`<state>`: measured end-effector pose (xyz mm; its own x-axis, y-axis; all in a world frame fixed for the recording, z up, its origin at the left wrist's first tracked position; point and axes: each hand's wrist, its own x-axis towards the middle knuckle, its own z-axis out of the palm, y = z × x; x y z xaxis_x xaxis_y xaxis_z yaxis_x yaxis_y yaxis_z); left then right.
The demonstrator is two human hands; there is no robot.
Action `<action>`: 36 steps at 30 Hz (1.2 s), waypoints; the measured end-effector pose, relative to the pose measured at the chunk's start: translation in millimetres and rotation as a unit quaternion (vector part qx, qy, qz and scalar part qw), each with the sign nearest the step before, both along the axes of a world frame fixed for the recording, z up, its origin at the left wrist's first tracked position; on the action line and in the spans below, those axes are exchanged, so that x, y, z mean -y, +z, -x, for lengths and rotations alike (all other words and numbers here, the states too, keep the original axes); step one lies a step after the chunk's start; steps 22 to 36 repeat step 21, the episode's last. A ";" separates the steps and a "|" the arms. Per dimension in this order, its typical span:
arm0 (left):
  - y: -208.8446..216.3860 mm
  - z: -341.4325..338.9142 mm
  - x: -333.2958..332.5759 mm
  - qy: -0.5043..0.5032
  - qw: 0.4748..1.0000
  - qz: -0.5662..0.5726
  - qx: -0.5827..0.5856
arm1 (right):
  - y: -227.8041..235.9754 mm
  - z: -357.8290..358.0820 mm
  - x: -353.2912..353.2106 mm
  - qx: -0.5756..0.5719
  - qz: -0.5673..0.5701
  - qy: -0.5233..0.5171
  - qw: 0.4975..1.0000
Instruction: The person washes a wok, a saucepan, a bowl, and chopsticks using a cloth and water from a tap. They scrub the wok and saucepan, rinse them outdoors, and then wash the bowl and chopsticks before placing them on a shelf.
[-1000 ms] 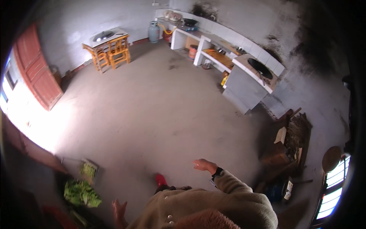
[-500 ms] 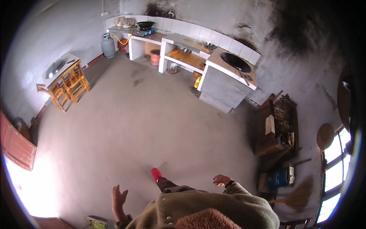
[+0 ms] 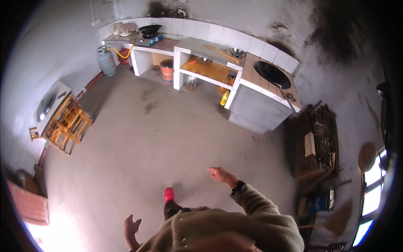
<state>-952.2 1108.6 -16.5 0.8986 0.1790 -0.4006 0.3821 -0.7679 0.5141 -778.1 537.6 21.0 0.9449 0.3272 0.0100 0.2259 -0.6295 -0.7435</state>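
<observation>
My left hand (image 3: 132,227) hangs low near the bottom of the head view, thumb and fingers apart, holding nothing. In front of my body my right hand (image 3: 222,175) reaches over the bare concrete floor (image 3: 168,138), loosely bent with a finger stretched out and nothing visible in it. One red shoe (image 3: 168,195) shows on the floor between the hands. Neither hand touches anything. Farther ahead stands a tiled stove with a black wok (image 3: 272,74) set in its top and a long-handled tool (image 3: 286,97) resting at its edge.
A grey gas cylinder (image 3: 106,61) and an orange bucket (image 3: 167,72) stand along the far counter (image 3: 201,48). Wooden chairs and a small table (image 3: 53,101) are at left. A wooden box of firewood (image 3: 323,138) and a straw broom (image 3: 339,219) line the right; a red door (image 3: 29,203) is lower left.
My right hand has swung forward and to the left. The stove and firewood box sit farther right and lower in view, the table farther left, as my view shifts. My left hand stays low.
</observation>
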 end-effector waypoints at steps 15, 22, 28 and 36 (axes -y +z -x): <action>73.2 -499.0 232.6 -0.331 0.942 0.042 0.029 | 6.3 -25.9 196.4 -0.219 0.112 -0.379 0.892; 70.9 -578.0 406.4 -0.380 0.924 0.034 -0.017 | 4.1 -107.7 365.9 -0.178 0.115 -0.447 0.869; 70.9 -578.0 406.4 -0.380 0.924 0.034 -0.017 | 4.1 -107.7 365.9 -0.178 0.115 -0.447 0.869; 70.9 -578.0 406.4 -0.380 0.924 0.034 -0.017 | 4.1 -107.7 365.9 -0.178 0.115 -0.447 0.869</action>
